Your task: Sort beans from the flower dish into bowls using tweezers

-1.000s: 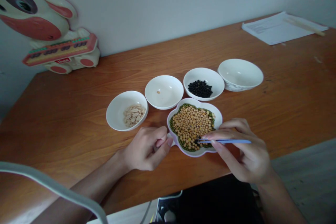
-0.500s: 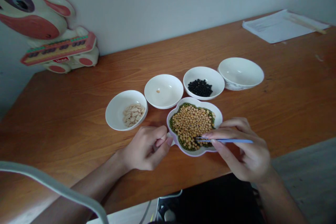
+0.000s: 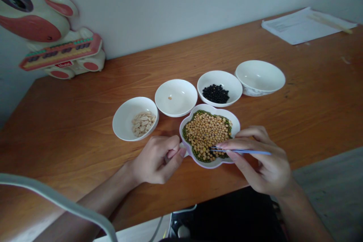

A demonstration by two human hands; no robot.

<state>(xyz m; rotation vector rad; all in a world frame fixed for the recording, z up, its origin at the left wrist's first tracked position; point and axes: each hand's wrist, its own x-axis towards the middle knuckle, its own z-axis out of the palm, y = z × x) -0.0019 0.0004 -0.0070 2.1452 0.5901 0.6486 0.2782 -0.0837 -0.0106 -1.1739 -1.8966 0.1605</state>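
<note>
My left hand (image 3: 160, 159) is closed round the short handle of a flower-shaped bowl (image 3: 236, 128), white with a lilac rim. Yellow soybeans (image 3: 208, 128) fill its middle, with small green beans (image 3: 185, 134) round the edge. Between the thumb and fingers of my right hand (image 3: 263, 159) is a pair of blue tweezers (image 3: 249, 152). Their tips reach into the beans near the bowl's lower middle, by a dark spot; whether they pinch a bean I cannot tell. Just behind stands a white bowl of black beans (image 3: 216, 93).
A white bowl (image 3: 121, 121) with pale flat seeds (image 3: 143, 123) is at left. Beside it, another white bowl (image 3: 181, 107) holds one small bean. A further white bowl (image 3: 259, 75) stands right. Papers (image 3: 297, 28), a toy animal (image 3: 65, 49) and a grey curved bar (image 3: 56, 200) surround the workspace.
The view has shifted very slightly. Both hands keep their grips, and the tweezer tips stay among the beans at nearly the same spot.
</note>
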